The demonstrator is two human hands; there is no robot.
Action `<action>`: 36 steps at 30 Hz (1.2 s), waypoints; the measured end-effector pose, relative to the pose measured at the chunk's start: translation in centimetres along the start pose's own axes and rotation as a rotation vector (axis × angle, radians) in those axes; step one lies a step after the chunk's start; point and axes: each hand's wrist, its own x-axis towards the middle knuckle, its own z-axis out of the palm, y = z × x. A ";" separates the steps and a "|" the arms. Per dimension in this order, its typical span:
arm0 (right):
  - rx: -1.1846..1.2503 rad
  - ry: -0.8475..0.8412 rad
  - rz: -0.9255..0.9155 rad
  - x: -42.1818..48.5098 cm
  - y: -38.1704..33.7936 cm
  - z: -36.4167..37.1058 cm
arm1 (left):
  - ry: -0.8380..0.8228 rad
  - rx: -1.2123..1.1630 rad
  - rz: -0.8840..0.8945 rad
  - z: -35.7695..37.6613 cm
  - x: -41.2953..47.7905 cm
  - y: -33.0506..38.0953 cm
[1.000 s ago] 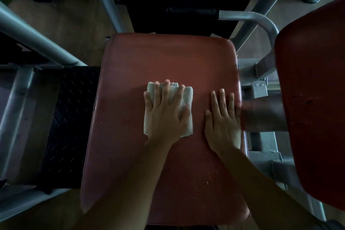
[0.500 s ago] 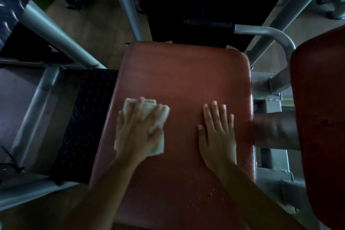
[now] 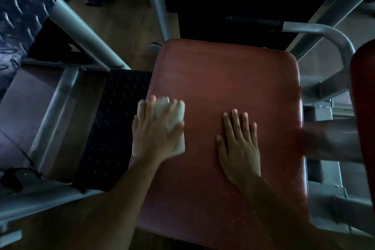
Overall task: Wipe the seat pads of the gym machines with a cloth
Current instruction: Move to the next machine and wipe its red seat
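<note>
Both hands lie flat, fingers straight, on the seat pad: the left hand presses the cloth at its left edge, the right hand braces bare. Mid-wipe, I'd say; next, probably a sweep rightward.

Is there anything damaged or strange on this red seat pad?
One thing: the near right part of the seat pad is scattered with small pale specks, unlike the smooth far part. Whether they are worn covering or droplets, I cannot tell. The left hand presses the cloth at the left edge, away from them.
</note>
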 end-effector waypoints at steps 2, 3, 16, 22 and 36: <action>-0.002 0.008 -0.002 0.0 0.0 0.0 | 0.017 -0.094 -0.093 -0.1 3.7 0.2; 0.002 0.010 0.002 -0.1 0.0 0.0 | 0.025 -0.143 -0.112 -0.1 4.8 0.3; 0.028 -0.073 -0.016 -7.6 -0.7 -0.6 | -0.004 -0.082 -0.074 0.2 -7.2 -2.3; 0.019 -0.075 -0.082 -10.5 0.6 -1.0 | -0.027 0.008 0.227 1.2 -13.4 1.5; 0.016 -0.068 -0.133 -13.4 3.2 -1.5 | 0.021 0.016 0.343 1.4 -18.0 0.1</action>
